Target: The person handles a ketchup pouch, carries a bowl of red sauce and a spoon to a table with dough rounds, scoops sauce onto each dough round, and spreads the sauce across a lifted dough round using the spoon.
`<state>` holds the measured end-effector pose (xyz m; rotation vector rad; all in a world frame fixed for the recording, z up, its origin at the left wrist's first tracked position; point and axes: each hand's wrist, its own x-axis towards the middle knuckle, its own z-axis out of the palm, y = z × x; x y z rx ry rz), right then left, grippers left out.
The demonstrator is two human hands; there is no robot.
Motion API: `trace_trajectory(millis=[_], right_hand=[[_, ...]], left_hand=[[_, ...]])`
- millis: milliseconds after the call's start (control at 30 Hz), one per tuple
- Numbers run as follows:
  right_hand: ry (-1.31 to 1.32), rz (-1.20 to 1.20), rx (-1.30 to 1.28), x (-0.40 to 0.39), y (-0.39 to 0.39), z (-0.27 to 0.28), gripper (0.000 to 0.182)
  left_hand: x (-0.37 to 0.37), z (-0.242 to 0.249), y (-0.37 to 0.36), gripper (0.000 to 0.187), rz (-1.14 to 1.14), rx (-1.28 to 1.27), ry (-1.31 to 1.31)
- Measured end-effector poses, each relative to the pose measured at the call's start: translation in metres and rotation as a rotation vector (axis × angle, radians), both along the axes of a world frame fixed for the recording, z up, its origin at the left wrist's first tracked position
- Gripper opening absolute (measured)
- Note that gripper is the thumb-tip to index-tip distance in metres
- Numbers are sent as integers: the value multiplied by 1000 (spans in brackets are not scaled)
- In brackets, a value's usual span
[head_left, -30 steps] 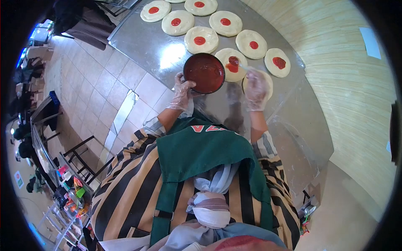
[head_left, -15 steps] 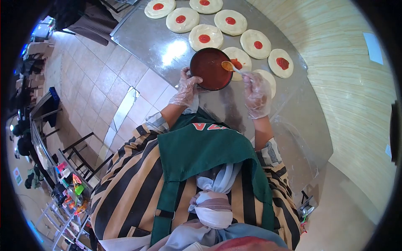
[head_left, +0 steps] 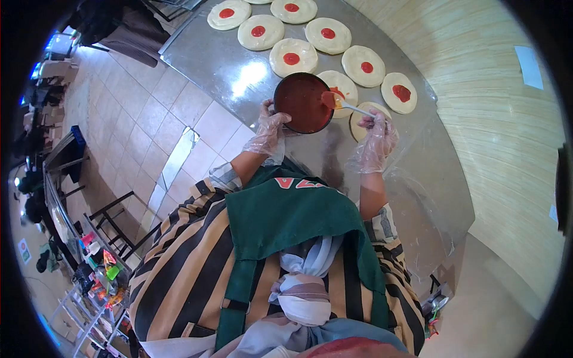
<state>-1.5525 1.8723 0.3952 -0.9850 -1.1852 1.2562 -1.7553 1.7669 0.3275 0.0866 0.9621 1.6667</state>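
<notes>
In a clear plastic glove, my left hand [head_left: 268, 132] grips the rim of a dark round bowl [head_left: 303, 103] of red sauce, thumb over its edge. My right hand [head_left: 377, 138], also gloved, pinches the handle of a spoon [head_left: 356, 109]. The spoon's head, carrying red sauce, is at the bowl's right rim. Just beyond that rim lies a dough round with sauce [head_left: 344, 83], partly hidden. Another dough round [head_left: 360, 123] lies partly behind my right hand; no sauce shows on its visible part.
Several flat dough rounds with red centres [head_left: 293, 58] lie on the metal table [head_left: 206, 56]. A pale wall [head_left: 489, 107] runs along the right. Chairs [head_left: 116, 224] and a cluttered shelf [head_left: 98, 262] stand at the left. A person in dark clothing [head_left: 128, 30] is at the upper left.
My right hand has moved slightly right and down, and the spoon now carries a load of sauce at the bowl's rim. The bowl has shifted slightly down and right with my left hand.
</notes>
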Motion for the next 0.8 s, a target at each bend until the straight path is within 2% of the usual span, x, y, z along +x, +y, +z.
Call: trace_trajectory(millis=[100,167,200,267,300,367,500,567,667,800], right_hand=[[8,-111,-29,-2,11,-7,21],[-147,-144,140,-6,16,-12,17],[-146,-143,138,-3,21,-17,17],[-854,16,575,4,26,-24,14],[-854,15,577,4,28,-25,14],[-1079,174,722,3,29,-25,14],[-973,81,735,7,14,3,14],[-764,22,808,8,4,18,15],[-823,82,924,2,-12,39,16],[-1005,167,894,-7,-17,52,15]], left_hand=[[0,-4,-1,74,27,-17,-9],[-2,-12,-1,74,36,-18,-3],[-3,-12,-1,74,44,-17,4],[-3,-12,-6,74,41,-35,9],[-3,-11,-6,75,38,-53,12],[-1,-7,-8,75,42,-52,3],[0,-4,-10,75,45,-42,16],[0,-5,-8,75,35,-24,23],[3,4,-3,74,12,-10,25],[12,29,5,76,-23,30,16]])
